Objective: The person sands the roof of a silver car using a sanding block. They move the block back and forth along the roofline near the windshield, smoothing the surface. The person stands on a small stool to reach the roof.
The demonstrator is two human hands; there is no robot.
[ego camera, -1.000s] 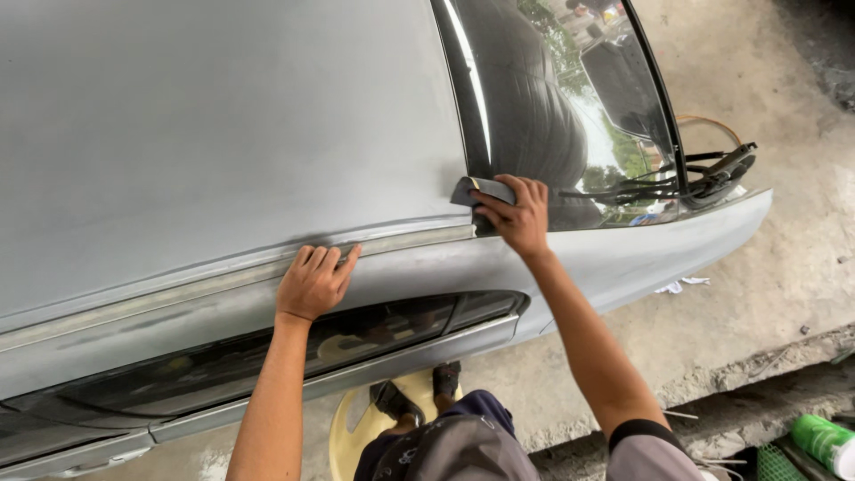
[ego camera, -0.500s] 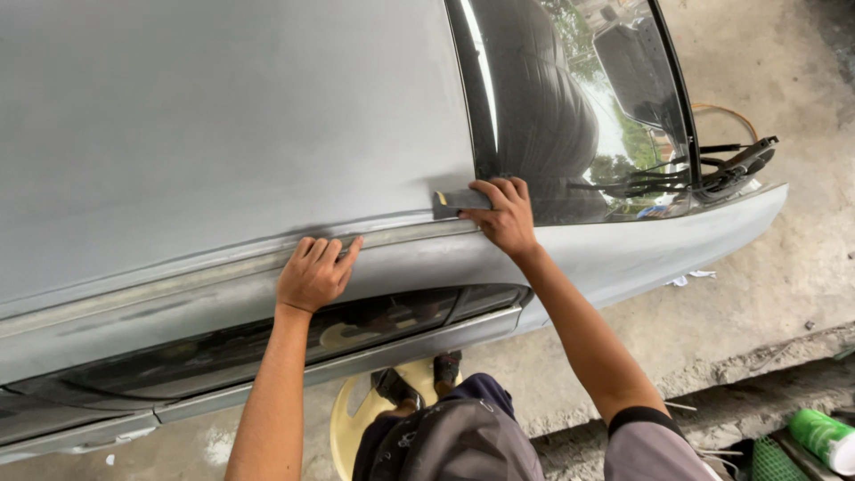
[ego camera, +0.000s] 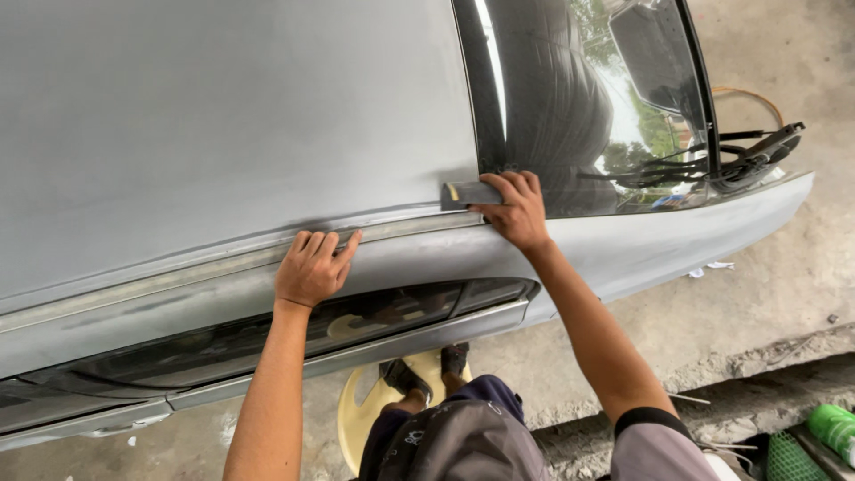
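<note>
A grey, matt car roof (ego camera: 223, 125) fills the upper left, seen from above. My right hand (ego camera: 515, 212) grips a small grey sanding block (ego camera: 465, 194) and presses it on the roof's edge near the windscreen pillar. My left hand (ego camera: 313, 265) rests flat on the roof's side rail (ego camera: 178, 276), fingers slightly curled, holding nothing. The windscreen (ego camera: 588, 98) lies to the right, with wiper arms (ego camera: 712, 165) at its base.
Below the rail are the dark side windows (ego camera: 267, 334). My feet stand on a pale yellow stool (ego camera: 365, 410) on the concrete floor (ego camera: 757, 303). A green bottle (ego camera: 833, 428) and green mesh lie at the bottom right.
My right hand has slid the sanding block leftward along the roof edge, away from the windscreen corner. The left hand stays on the rail.
</note>
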